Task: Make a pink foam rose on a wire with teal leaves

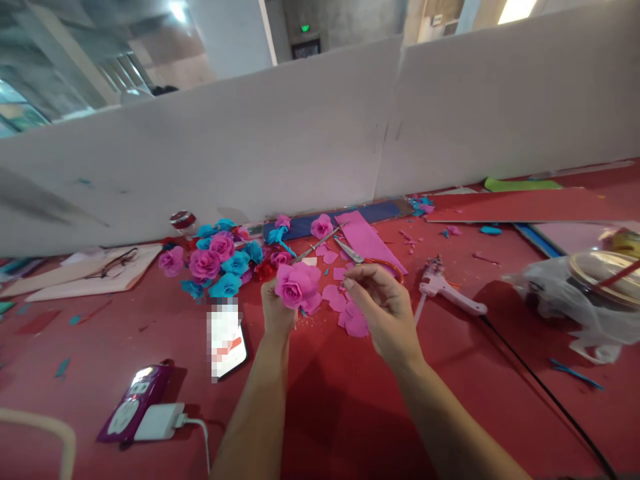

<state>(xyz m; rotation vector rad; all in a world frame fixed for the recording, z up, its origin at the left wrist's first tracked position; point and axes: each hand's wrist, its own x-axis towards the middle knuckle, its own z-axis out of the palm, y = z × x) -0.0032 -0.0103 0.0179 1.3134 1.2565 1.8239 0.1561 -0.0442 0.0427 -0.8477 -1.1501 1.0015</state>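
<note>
My left hand [278, 312] is closed around a pink paper flower [299, 288], whose bloom faces me and hides most of the fingers. To its right my right hand [383, 305] hovers with thumb and forefinger close together; whether something small is between them I cannot make out. Below and between the hands lie several loose pink petals [354, 320]. Orange-handled scissors [373, 261] rest just beyond my right hand. Behind them is a pink paper strip [373, 241]. Another pink flower [321, 227] lies farther back, near metal tweezers [311, 251].
Pink, blue and red flowers [221, 259] are bunched at the left, behind a phone [229, 341]. A purple packet [135, 403] and white charger [160, 421] lie front left. At right are a glue gun [453, 293] with a black cord and a plastic bag [555, 287].
</note>
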